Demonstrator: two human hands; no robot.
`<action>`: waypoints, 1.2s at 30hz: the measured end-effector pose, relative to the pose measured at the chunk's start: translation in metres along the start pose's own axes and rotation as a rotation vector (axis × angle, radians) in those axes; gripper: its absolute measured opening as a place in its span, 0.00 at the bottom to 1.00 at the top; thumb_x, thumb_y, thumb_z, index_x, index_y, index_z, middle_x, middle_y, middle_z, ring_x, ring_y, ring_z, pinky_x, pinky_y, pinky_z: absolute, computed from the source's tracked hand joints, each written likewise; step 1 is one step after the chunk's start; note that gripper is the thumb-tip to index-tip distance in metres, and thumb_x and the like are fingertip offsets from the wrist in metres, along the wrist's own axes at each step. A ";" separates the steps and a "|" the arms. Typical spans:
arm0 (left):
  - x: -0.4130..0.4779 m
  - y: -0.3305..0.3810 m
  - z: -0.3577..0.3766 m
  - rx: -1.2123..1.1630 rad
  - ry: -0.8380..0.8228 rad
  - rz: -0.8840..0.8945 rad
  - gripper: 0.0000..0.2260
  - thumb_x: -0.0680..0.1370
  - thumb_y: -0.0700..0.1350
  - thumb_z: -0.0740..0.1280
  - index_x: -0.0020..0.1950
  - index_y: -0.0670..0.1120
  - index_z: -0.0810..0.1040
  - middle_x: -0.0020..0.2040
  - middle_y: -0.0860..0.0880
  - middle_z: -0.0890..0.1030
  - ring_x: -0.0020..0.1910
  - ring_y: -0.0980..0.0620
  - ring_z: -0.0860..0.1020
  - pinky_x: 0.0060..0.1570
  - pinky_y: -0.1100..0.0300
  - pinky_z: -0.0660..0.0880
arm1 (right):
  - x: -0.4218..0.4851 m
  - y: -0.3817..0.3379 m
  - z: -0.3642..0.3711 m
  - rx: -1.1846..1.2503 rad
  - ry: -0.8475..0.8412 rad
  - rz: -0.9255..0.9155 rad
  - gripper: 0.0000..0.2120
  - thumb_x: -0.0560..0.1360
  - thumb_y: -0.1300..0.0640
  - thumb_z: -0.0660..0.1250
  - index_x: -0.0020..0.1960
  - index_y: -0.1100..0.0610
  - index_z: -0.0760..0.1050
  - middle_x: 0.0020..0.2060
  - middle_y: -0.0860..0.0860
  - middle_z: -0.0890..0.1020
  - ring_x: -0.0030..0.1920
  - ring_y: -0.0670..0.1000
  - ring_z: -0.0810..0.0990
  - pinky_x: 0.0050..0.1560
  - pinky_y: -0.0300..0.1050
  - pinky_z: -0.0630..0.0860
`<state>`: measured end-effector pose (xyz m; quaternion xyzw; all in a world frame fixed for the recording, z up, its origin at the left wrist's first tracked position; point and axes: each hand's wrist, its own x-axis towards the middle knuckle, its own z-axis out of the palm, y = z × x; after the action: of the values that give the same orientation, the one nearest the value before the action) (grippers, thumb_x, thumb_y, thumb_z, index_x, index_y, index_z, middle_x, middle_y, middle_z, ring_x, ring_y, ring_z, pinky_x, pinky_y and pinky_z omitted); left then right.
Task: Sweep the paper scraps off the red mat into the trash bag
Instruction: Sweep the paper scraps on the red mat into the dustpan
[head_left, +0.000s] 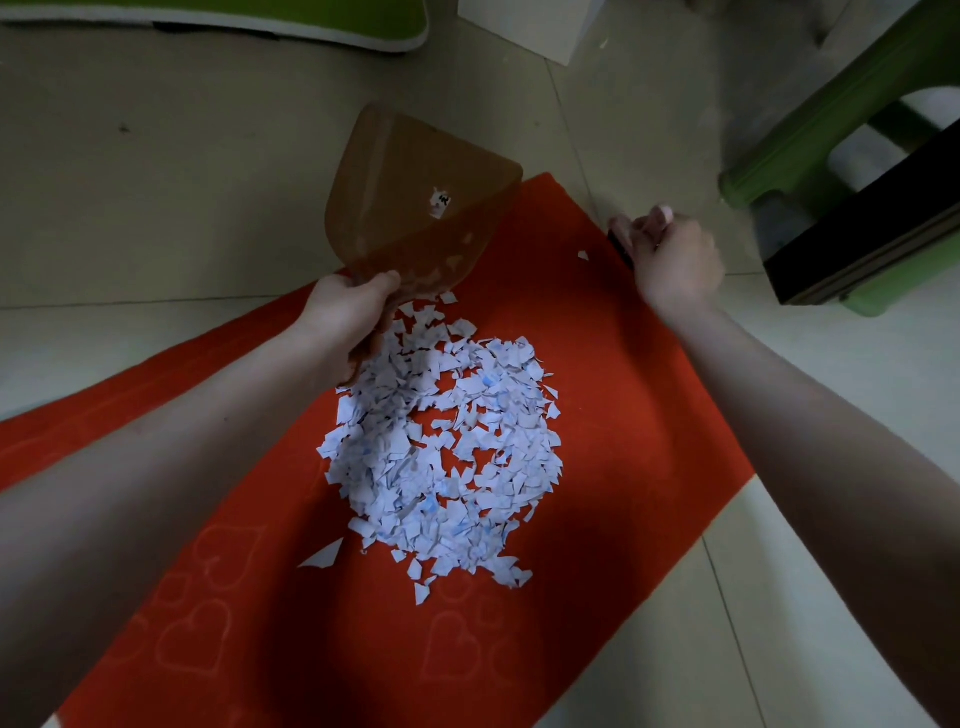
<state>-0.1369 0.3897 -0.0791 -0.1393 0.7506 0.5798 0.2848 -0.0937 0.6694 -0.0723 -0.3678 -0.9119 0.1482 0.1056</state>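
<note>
**Trainee:** Status of both hands?

**Instructor:** The left hand (353, 306) grips the dustpan (410, 197) at its narrow handle end, fingers and thumb wrapped fully round it. The pan is raised and tilted, wide mouth pointing away from the person, above the far edge of the pile. One scrap (440, 201) sits inside it. The right hand (675, 265) is at the far right edge of the red mat (623, 415), fingers curled round a dark object (621, 244). It is probably a brush handle, but too little of it shows to confirm.

**Trainee:** Where is the material to be cleared?

**Instructor:** The paper scraps (447, 447) lie in one dense, roughly round heap at the centre of the mat, with a few strays at its near edge and a stray piece (583, 255) just beside the right hand. The trash bag is not in view.

**Trainee:** Why is the pan held up rather than flat?

**Instructor:** Judgement only: it is clear of the heap so that the heap is not scattered while the sweeping tool is being fetched. A gathered heap allows loading in few passes.

**Trainee:** Next requirement?

**Instructor:** Lower the pan's lip flat against the mat at the heap's edge, then draw scraps into it. Risk: light paper spills onto the floor (182, 182) if the pan tips.
</note>
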 end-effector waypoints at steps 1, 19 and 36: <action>0.001 -0.001 0.000 -0.002 0.003 -0.005 0.13 0.80 0.50 0.63 0.40 0.45 0.71 0.30 0.48 0.70 0.24 0.53 0.65 0.22 0.66 0.61 | 0.004 -0.001 0.002 -0.011 -0.039 -0.004 0.19 0.78 0.44 0.60 0.55 0.58 0.77 0.53 0.62 0.81 0.55 0.64 0.78 0.47 0.50 0.71; -0.006 0.001 0.003 0.009 -0.019 0.009 0.13 0.80 0.50 0.64 0.39 0.44 0.71 0.31 0.47 0.70 0.26 0.51 0.65 0.28 0.60 0.63 | 0.006 -0.003 0.000 0.126 -0.029 -0.064 0.16 0.77 0.47 0.59 0.43 0.56 0.78 0.42 0.60 0.82 0.46 0.63 0.81 0.39 0.48 0.71; -0.007 -0.004 0.000 0.068 -0.022 0.009 0.13 0.80 0.52 0.63 0.40 0.44 0.72 0.31 0.48 0.71 0.25 0.52 0.66 0.26 0.62 0.61 | -0.009 0.007 -0.010 0.093 0.013 -0.060 0.16 0.78 0.48 0.60 0.49 0.58 0.80 0.47 0.63 0.82 0.50 0.64 0.80 0.42 0.51 0.73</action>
<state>-0.1289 0.3878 -0.0782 -0.1194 0.7673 0.5567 0.2950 -0.0802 0.6698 -0.0655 -0.3359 -0.9140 0.1848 0.1328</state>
